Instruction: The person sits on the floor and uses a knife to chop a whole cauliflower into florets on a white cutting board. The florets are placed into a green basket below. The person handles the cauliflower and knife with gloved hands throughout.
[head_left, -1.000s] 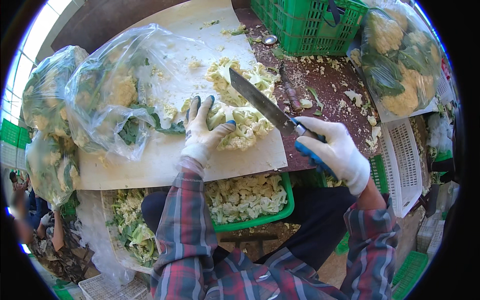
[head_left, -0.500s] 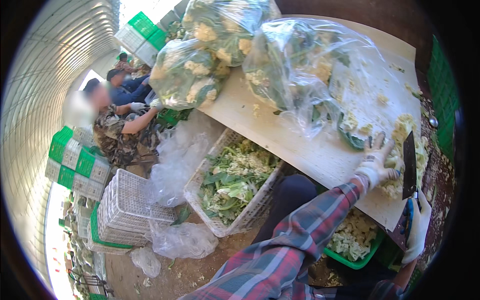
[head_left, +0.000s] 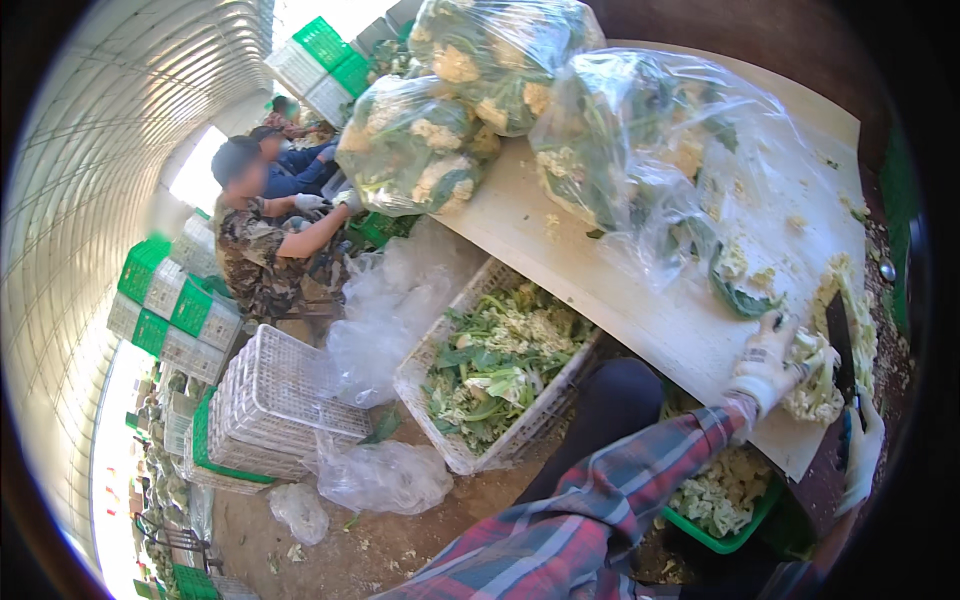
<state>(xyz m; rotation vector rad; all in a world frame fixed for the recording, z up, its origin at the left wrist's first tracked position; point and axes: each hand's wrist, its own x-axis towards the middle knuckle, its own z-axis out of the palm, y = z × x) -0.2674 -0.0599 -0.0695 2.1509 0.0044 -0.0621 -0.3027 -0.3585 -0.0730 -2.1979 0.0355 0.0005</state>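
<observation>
My left hand [head_left: 768, 362], in a white glove, is closed on a pale cauliflower piece [head_left: 814, 384] at the near right edge of the white board [head_left: 690, 345]. My right hand [head_left: 864, 450], also gloved, grips a knife [head_left: 841, 345] with a dark, broad blade pointing away from me. The blade stands between the held piece and more cauliflower [head_left: 862, 310] at the board's right edge. A cauliflower with green leaves [head_left: 738, 285] lies just beyond my left hand, beside a clear bag. The right fingers are partly hidden at the handle.
Bagged cauliflowers [head_left: 420, 150] cover the board's far left. Below stand a white crate [head_left: 425, 420] of leafy trimmings and a green tub [head_left: 725, 540] of florets. Stacked crates [head_left: 275, 395] and plastic film [head_left: 385, 475] lie left. Co-workers [head_left: 265, 245] sit farther back.
The view has shifted, so the scene sits farther right. My left fingers have drawn in around a cauliflower piece, which now shows apart from the rest. The knife has tilted lower beside it.
</observation>
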